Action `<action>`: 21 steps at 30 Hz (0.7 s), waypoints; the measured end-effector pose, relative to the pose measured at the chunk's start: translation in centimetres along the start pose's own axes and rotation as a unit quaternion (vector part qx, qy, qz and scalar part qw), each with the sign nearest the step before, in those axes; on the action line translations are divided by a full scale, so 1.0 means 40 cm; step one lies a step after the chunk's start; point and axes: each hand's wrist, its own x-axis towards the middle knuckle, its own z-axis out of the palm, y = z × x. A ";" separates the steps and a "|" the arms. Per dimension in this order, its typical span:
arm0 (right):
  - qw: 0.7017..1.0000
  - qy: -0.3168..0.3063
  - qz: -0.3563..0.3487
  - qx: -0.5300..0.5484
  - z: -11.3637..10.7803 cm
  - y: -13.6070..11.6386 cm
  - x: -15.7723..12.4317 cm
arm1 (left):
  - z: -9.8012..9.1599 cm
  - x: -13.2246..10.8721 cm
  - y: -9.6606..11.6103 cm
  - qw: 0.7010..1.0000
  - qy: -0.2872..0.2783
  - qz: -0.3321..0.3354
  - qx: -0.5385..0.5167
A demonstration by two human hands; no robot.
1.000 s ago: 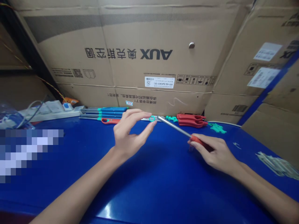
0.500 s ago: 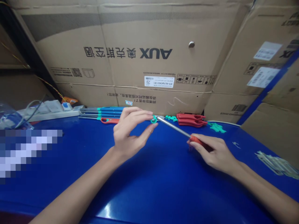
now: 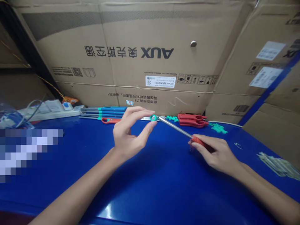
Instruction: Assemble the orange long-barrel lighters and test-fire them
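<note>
A small green ring (image 3: 153, 117) sits between the thumb and fingertips of my left hand (image 3: 128, 132), its round opening facing the camera. My right hand (image 3: 212, 151) is wrapped around the red handle (image 3: 198, 140) of what looks like a long-reach lighter. Its thin metal tube (image 3: 175, 127) slants up and left, and the tip lies right beside the ring. Whether tip and ring touch I cannot tell. My right palm and fingers hide most of the handle.
Blue lighters (image 3: 113, 112) with green collars are stacked at the back left. Behind the hands are metal tubes (image 3: 146, 118), green rings (image 3: 172, 118), red handles (image 3: 192, 121) and green pieces (image 3: 217, 127). Pale strips (image 3: 277, 164) lie right. A cardboard wall (image 3: 122, 68) closes off the back.
My left thumb and fingers have spread slightly around the green ring. The ring has tilted a little, and the lighter has barely shifted.
</note>
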 end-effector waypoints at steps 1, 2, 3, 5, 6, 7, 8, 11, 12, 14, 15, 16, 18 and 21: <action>1.000 0.001 -0.001 -0.001 0.000 0.000 0.000 | 0.000 0.001 0.001 0.999 -0.004 -0.030 -0.030; 1.000 0.002 -0.001 -0.002 -0.001 0.000 0.000 | -0.001 0.003 0.000 0.996 -0.007 -0.068 -0.064; 1.000 0.003 0.000 -0.002 -0.001 0.000 0.000 | -0.002 0.004 -0.001 0.989 -0.013 -0.111 -0.101; 1.000 0.002 0.002 -0.002 -0.001 -0.001 0.000 | -0.004 0.006 -0.008 0.964 -0.023 -0.201 -0.174; 1.000 0.002 0.003 -0.003 -0.001 -0.001 0.000 | -0.006 0.006 -0.013 0.949 -0.025 -0.240 -0.203; 1.000 0.003 0.004 -0.003 0.000 -0.002 0.000 | -0.006 0.006 -0.017 0.936 -0.028 -0.271 -0.225; 1.000 0.001 0.005 -0.004 0.000 -0.002 -0.001 | -0.007 0.005 -0.020 0.926 -0.029 -0.291 -0.240; 1.000 -0.001 0.000 -0.005 0.002 -0.005 -0.001 | -0.006 0.005 -0.022 0.914 -0.039 -0.303 -0.269; 1.000 -0.002 -0.002 -0.005 0.002 -0.006 -0.001 | -0.004 0.004 -0.020 0.913 -0.048 -0.297 -0.276; 1.000 -0.003 -0.004 -0.008 0.003 -0.009 -0.001 | -0.001 0.004 -0.014 0.913 -0.068 -0.284 -0.285; 1.000 -0.004 -0.003 -0.008 0.003 -0.010 0.000 | 0.000 0.003 -0.010 0.913 -0.076 -0.280 -0.286; 1.000 -0.005 -0.002 -0.007 0.004 -0.011 0.000 | 0.002 0.003 -0.006 0.914 -0.081 -0.277 -0.285; 1.000 -0.006 0.002 0.000 0.006 -0.013 0.000 | 0.003 0.002 0.001 0.914 -0.083 -0.280 -0.282; 1.000 -0.005 0.004 0.016 0.009 -0.013 -0.003 | 0.005 0.001 0.012 0.906 -0.082 -0.295 -0.292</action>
